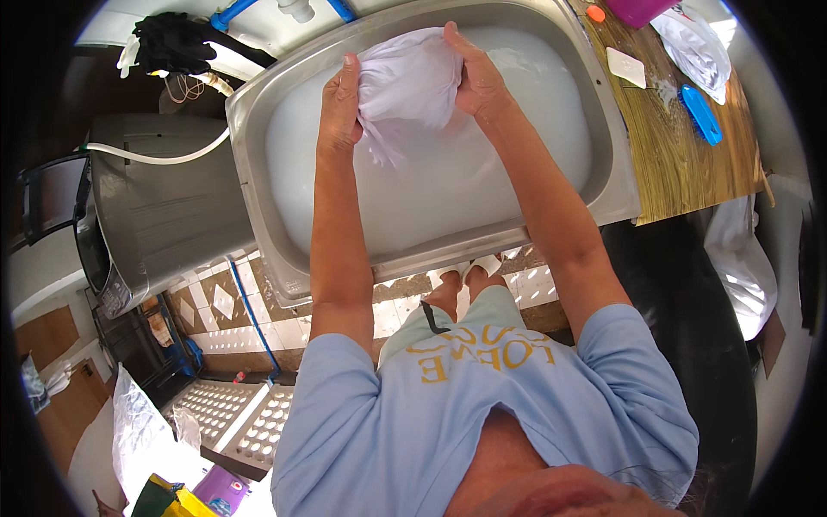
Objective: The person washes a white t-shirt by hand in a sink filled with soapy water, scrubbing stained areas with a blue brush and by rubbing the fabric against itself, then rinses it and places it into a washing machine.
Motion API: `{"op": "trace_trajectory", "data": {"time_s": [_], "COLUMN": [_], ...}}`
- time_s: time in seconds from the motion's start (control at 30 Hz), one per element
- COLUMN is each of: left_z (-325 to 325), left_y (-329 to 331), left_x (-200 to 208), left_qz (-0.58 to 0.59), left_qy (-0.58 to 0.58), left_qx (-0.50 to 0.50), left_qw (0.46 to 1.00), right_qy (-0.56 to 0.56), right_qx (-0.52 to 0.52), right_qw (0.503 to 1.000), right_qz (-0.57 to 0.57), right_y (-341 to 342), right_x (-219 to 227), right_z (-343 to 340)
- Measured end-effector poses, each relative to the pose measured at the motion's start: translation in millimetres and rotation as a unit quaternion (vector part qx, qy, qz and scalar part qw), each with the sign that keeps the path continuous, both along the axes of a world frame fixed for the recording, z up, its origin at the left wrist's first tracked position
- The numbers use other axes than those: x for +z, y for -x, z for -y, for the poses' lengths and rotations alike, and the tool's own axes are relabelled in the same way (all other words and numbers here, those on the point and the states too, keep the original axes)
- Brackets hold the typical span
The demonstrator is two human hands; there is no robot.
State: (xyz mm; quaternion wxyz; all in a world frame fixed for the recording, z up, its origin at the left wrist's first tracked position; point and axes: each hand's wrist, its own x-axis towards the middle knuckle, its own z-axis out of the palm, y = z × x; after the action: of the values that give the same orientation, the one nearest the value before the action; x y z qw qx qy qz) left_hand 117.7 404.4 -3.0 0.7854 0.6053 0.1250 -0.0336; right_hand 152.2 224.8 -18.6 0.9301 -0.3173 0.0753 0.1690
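Stretched between my two hands is a wet, bunched white cloth [409,77], held over the far part of a metal sink [616,185]. My left hand [341,105] grips its left side, thumb up. On the opposite side my right hand [476,76] has hold of it, thumb near the top edge. Cloudy whitish water [448,198] fills the basin below, and a loose lower fold of the cloth hangs toward it. Some fingers of both hands are hidden behind the fabric.
Right of the sink, a wooden counter [680,168] bears a white bar of soap [626,67], a blue scrub brush [700,115], and a white cloth bundle [696,52]. A pale hose [159,159] runs over a large grey container [168,207] at left. Dark cloth [177,43] lies back left.
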Motion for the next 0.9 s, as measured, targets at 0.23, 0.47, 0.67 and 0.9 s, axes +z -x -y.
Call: {"op": "trace_trajectory", "data": {"time_s": [0.23,0.47,0.67,0.9], "left_z": [-13.3,-21.3,-30.6,-15.5], "left_y": [-3.1,-1.2,1.0,9.0], "left_x": [-4.2,-3.6,-8.5,8.5], "left_qz": [-0.013,0.004,-0.008,-0.070], "left_qy": [0.032,0.040,0.045,0.046], "left_qx": [-0.030,-0.055,-0.103,-0.096], "left_qw": [0.999,0.998,0.994,0.992], "right_qy": [-0.023,-0.053,-0.077,-0.047], "right_qx": [0.022,0.040,0.081,0.065], "right_qw": [0.999,0.997,0.991,0.994], "right_qz": [0.022,0.040,0.076,0.071], "right_y": [-4.6,-6.2,5.2,2.6], "right_x": [-5.8,-3.2,15.8,10.7], "right_z": [0.8,-3.9,-5.5,-6.1]}}
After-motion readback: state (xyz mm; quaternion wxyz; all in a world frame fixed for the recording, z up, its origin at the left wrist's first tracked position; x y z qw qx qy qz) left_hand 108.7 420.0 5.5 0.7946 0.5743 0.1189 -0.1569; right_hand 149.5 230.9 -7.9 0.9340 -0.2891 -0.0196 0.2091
